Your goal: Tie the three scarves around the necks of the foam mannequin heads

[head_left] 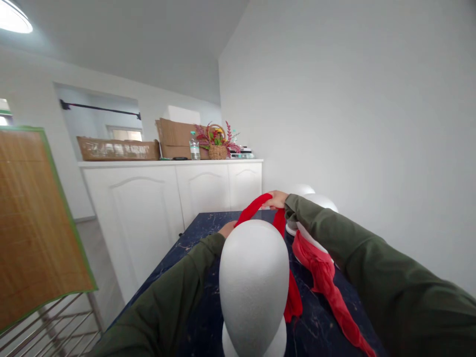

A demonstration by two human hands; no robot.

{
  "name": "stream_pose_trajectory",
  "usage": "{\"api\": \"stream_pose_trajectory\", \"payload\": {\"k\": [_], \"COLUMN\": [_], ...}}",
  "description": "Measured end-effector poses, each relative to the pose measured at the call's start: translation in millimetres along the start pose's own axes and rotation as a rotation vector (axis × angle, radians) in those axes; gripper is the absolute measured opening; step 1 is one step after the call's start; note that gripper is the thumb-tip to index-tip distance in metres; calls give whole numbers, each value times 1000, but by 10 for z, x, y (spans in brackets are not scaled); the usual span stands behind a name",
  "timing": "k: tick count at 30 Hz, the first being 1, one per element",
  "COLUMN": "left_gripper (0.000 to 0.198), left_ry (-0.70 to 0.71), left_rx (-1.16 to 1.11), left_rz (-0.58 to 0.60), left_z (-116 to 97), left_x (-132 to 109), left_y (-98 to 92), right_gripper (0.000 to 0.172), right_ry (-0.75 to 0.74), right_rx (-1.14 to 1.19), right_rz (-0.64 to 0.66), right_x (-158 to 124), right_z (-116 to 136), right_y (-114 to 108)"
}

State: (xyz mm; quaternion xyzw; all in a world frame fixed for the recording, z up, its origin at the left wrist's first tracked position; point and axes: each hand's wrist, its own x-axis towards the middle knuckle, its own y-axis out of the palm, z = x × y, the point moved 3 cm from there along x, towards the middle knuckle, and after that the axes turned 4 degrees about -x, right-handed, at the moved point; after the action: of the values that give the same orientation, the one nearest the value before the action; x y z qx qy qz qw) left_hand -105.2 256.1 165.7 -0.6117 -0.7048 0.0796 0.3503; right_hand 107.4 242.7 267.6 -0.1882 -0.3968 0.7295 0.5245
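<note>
Cloth (252, 210) — red, arched — runs from left hand (226, 229) into right fingers (269, 203).

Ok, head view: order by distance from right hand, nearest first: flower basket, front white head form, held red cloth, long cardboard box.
From the right hand:
1. Held red cloth, in hand.
2. Front white head form, toward camera.
3. Flower basket, on cabinet beyond.
4. Long cardboard box, cabinet's left end.
</note>
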Motion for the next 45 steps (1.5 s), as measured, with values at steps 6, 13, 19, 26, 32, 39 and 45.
{"api": "stream_pose_trajectory", "payload": {"k": [6, 13, 19, 26, 32, 39, 45], "left_gripper": [18, 25, 37, 44, 36, 19, 29], "left_ry": [-50, -125, -353, -409, -472, -862, -478], "left_rx": [115, 109, -146, -159, -501, -1196, -898], "left_rz": [197, 463, 642, 521, 278, 511, 478], "left_z": [485, 756, 765, 649, 413, -2, -131], "left_x": [-247, -1171, -1982, -2306, -2415, -2953, -3172], "left_y": [-641, -852, -715, -631, -654, -230, 352], "right_gripper": [17, 13, 4, 22, 29, 21, 13], "right_ry": [171, 240, 226, 289, 525, 553, 369], "right_rx": [-287, -368, -377, -181, 530, 1271, 1271], "right_rz": [-14, 217, 242, 301, 451, 136, -38], "right_x": [-341, -1365, -2075, -2366, -2650, -2816, -2738], "right_z": [-667, -1166, -1376, -1301, -1124, -600, -289], "right_y": [-96, 608, 898, 846, 1150, 1953, 2576]}}
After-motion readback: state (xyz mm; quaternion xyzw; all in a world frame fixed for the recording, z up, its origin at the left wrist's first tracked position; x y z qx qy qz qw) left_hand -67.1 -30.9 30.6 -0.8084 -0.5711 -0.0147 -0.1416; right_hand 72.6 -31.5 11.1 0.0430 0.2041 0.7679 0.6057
